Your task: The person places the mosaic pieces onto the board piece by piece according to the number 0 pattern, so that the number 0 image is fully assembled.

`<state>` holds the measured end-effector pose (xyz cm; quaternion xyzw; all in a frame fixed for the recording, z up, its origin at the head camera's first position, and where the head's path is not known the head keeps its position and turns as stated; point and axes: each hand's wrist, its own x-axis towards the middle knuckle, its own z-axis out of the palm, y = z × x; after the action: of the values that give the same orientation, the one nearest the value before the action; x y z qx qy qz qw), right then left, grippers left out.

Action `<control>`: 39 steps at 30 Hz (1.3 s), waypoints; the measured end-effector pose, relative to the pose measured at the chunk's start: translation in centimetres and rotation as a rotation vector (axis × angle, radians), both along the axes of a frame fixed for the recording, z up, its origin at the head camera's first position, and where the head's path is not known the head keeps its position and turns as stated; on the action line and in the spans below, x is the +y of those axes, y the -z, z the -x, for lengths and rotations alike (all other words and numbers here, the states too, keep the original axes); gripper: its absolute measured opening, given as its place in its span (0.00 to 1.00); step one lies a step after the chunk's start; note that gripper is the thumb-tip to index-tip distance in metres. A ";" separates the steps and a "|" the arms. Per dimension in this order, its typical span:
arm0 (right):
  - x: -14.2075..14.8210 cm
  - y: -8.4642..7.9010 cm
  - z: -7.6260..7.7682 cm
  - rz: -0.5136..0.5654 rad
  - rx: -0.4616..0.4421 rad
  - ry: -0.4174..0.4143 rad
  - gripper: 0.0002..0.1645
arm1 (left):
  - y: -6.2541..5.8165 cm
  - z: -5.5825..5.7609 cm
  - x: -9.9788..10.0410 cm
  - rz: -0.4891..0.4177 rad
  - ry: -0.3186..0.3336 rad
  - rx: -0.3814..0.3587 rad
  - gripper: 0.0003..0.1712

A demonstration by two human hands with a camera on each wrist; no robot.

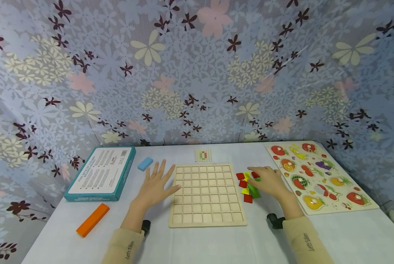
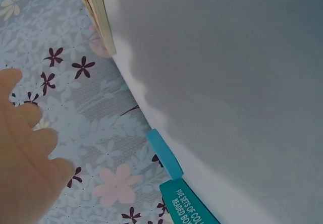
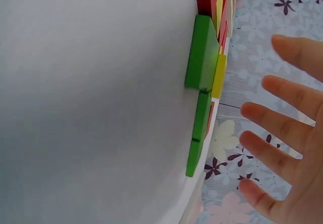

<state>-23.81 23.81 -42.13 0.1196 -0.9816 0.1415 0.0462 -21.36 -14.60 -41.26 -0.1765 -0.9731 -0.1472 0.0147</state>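
Note:
A square wooden grid board [image 1: 207, 224] lies flat between my two hands, its cells showing bare wood. My left hand [image 1: 155, 187] is spread with straight fingers at the board's left edge, holding nothing. On the other side, my right hand [image 1: 268, 181] hovers with fingers extended over a small heap of coloured pieces. Red squares [image 1: 247, 198], yellow pieces [image 1: 245, 191] and green pieces [image 1: 254, 191] make up that heap, partly hidden by the hand. The right wrist view shows those fingers spread and apart from the green blocks [image 3: 202, 55].
Behind the board lies a small pattern card [image 1: 203, 155]. To the left are a teal-edged box [image 1: 99, 170], a blue block [image 1: 145, 164] and an orange bar [image 1: 92, 220]. A fruit puzzle board [image 1: 322, 179] occupies the right side. Flowered cloth [image 1: 197, 73] hangs behind the table.

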 end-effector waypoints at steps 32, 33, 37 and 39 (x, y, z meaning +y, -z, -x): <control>0.7 1.2 1.2 0.168 -0.248 0.082 0.20 | 1.7 2.4 0.2 -0.431 -0.030 -0.335 0.39; 0.7 1.2 1.2 0.171 -0.253 0.083 0.20 | 1.8 2.3 0.1 -0.416 -0.022 -0.339 0.38; 0.5 1.1 1.1 0.184 -0.273 0.100 0.21 | 1.7 2.1 -0.1 -0.372 -0.018 -0.370 0.39; 0.4 1.1 1.1 0.187 -0.279 0.103 0.20 | 1.6 2.1 -0.1 -0.339 -0.015 -0.387 0.40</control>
<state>-24.92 24.26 -43.22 0.0437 -0.9659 0.2449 -0.0722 -23.41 -14.68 -42.89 -0.1329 -0.9205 -0.3391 -0.1415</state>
